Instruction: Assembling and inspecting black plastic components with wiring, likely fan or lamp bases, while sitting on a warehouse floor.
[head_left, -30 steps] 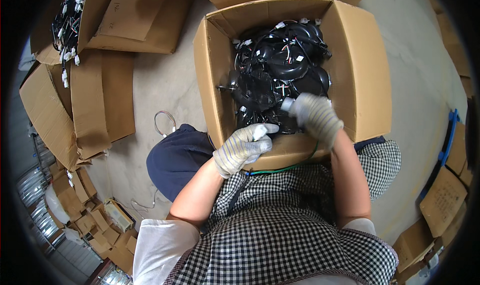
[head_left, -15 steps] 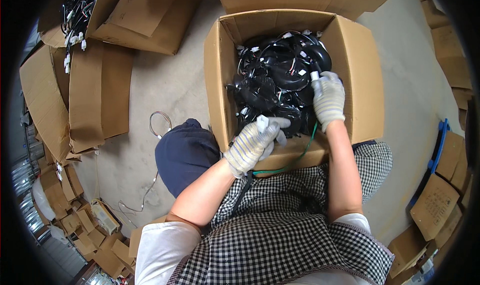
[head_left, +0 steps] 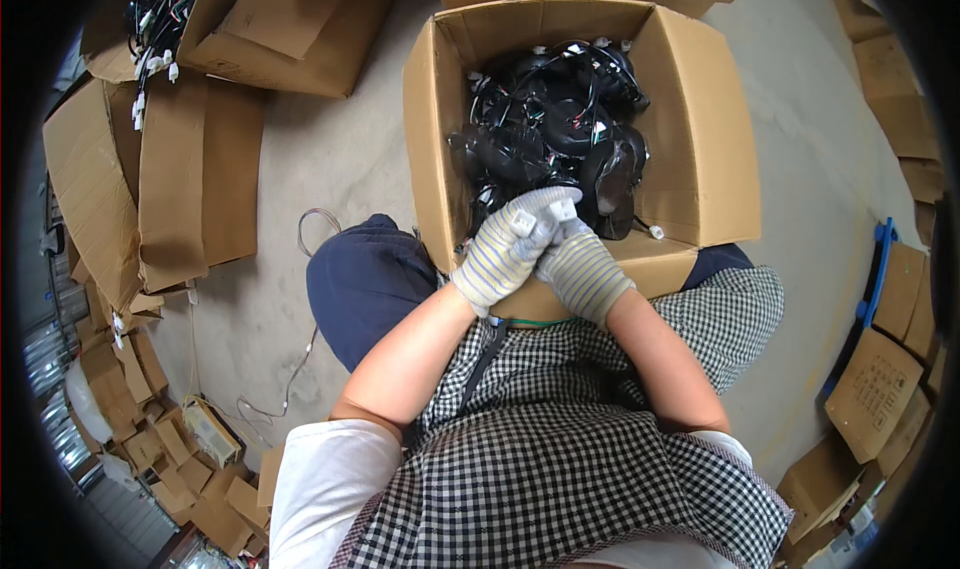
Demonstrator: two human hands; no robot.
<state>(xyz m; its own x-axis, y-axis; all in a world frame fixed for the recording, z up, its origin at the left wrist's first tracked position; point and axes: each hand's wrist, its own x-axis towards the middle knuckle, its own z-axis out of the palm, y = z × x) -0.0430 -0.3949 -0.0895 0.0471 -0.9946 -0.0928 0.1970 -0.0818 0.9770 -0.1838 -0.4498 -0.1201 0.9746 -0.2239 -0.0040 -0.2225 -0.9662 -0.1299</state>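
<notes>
My left hand point(head_left: 500, 254), in a striped knit glove, is closed on a white plug connector point(head_left: 523, 222). Right beside it my right hand point(head_left: 585, 274), gloved alike, pinches a second white plug connector point(head_left: 563, 209). Both hands meet above the near edge of an open cardboard box point(head_left: 722, 134). Inside the box lie coiled black cable bundles point(head_left: 570, 124) with small white connectors at their ends. One loose connector point(head_left: 656, 232) rests near the box's front right corner. A green wire point(head_left: 540, 322) runs below my hands, across the checked apron. My fingertips partly cover both held connectors.
Cardboard boxes point(head_left: 175, 174) stand on the left, with more cables point(head_left: 160, 29) hanging at the upper left. A thin cable point(head_left: 290, 389) lies on the concrete floor. A blue-edged rack or cart point(head_left: 880, 269) and more cartons point(head_left: 872, 394) are on the right.
My right hand has come left and nearer from the box's right side, bringing its white connector beside my left hand. The green wire no longer stretches up across the box's front.
</notes>
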